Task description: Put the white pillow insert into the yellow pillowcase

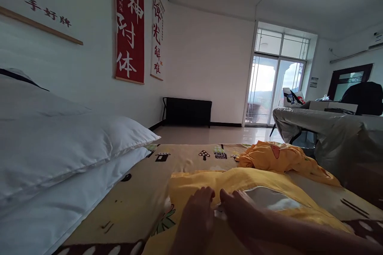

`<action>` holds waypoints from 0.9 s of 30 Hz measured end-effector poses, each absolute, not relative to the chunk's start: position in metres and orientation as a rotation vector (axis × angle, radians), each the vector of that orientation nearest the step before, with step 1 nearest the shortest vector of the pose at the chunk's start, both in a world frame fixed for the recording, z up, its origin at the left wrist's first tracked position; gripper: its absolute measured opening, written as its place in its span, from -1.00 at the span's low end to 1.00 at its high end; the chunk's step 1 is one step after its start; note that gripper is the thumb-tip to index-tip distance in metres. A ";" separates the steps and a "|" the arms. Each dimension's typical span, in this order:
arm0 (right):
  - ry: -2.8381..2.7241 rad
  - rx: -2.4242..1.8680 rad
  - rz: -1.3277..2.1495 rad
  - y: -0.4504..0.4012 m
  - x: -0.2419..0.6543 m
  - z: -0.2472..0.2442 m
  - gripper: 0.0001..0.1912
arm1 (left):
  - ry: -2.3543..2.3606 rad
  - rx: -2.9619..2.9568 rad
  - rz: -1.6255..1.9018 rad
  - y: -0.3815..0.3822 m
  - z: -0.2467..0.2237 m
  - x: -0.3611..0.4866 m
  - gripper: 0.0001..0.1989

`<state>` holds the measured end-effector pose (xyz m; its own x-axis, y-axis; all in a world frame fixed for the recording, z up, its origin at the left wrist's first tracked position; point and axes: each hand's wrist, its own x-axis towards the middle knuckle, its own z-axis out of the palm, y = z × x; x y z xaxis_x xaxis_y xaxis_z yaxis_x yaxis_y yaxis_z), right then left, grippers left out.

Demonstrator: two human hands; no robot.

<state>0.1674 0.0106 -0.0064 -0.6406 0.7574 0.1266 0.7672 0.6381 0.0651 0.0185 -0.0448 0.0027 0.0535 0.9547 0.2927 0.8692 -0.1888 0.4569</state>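
Observation:
A yellow pillowcase (pixel 197 180) with a printed plant lies spread in front of me on the patterned bed sheet (pixel 179 159). Part of a white pillow (pixel 269 198) shows through an opening in it on the right. My left hand (pixel 201 207) is closed with curled fingers on the pillowcase, left of a small white patch. Just beside it, my right hand (pixel 235 203) is also closed on the fabric, near the opening's left end. My fingertips are partly hidden. Beyond lies a crumpled orange-yellow cloth (pixel 272 156), apart from both hands.
White pillows (pixel 77 147) are stacked along the left side. A table under a plastic cover (pixel 323 123) stands at the right, with boxes (pixel 332 106) on it. A black folded panel (pixel 188 111) rests by the far wall, near a glass door (pixel 273 87).

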 end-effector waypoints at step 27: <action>-2.592 -1.459 -0.129 0.004 0.218 0.010 -0.80 | 1.854 2.397 0.651 -0.031 -0.014 0.020 -0.68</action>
